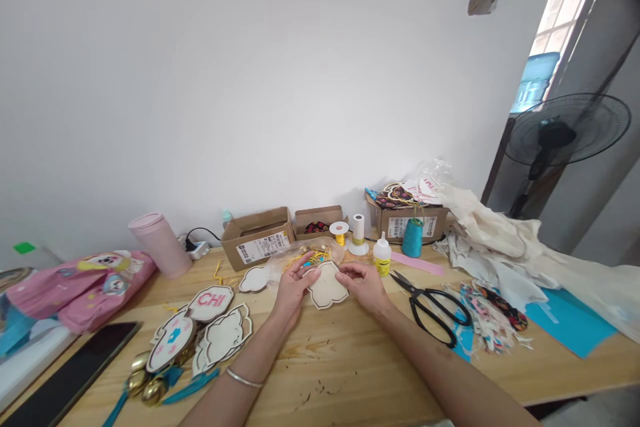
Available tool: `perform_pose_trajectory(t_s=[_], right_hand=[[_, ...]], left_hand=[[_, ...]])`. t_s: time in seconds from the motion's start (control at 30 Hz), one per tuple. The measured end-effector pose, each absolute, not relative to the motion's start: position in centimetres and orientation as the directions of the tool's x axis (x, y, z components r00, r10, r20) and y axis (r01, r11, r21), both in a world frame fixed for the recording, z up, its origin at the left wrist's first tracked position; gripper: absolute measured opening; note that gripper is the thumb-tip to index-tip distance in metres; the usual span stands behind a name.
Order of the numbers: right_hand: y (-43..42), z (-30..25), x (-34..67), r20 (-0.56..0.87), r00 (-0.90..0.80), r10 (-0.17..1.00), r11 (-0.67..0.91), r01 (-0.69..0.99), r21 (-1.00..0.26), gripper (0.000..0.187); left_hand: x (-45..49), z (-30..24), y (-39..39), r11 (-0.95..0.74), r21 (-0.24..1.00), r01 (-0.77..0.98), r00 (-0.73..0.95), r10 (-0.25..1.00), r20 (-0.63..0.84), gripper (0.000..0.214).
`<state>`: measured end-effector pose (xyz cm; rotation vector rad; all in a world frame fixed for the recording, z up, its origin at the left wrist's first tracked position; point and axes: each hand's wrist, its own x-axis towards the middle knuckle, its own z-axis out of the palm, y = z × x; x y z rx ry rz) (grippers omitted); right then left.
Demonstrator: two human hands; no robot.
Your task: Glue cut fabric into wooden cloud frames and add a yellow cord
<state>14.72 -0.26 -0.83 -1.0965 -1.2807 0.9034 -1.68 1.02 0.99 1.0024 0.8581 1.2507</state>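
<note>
Between my two hands is a cream cut-out with a scalloped edge (327,288), held just above the wooden table. My left hand (294,288) pinches its left side, thumb on the face, with the other fingers partly behind it. On the opposite side my right hand (364,285) grips the upper right edge between thumb and fingers. Close behind lies a clear plastic bag (286,260) with yellow cords and gold bells. A white glue bottle with a yellow label (382,257) stands beside my right hand. Black-handled scissors (433,307) lie to the right.
Finished-looking pieces, one lettered CHI (211,304), lie at left with gold bells (154,389) and a phone (70,373). Cardboard boxes (257,240), thread spools (413,238) and a pink tumbler (161,247) line the wall. Fabric scraps (493,320) and blue sheet (575,323) cover the right.
</note>
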Motion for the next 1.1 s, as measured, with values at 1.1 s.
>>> perform_pose_trajectory(t_s=[1.1], right_hand=[[-0.6,-1.7,14.0,0.312,-0.072,0.947,0.318,0.102,-0.943,0.038]], left_hand=[[-0.5,1.0,0.4,0.152,0.928,-0.341,0.05,0.988,-0.144,0.065]])
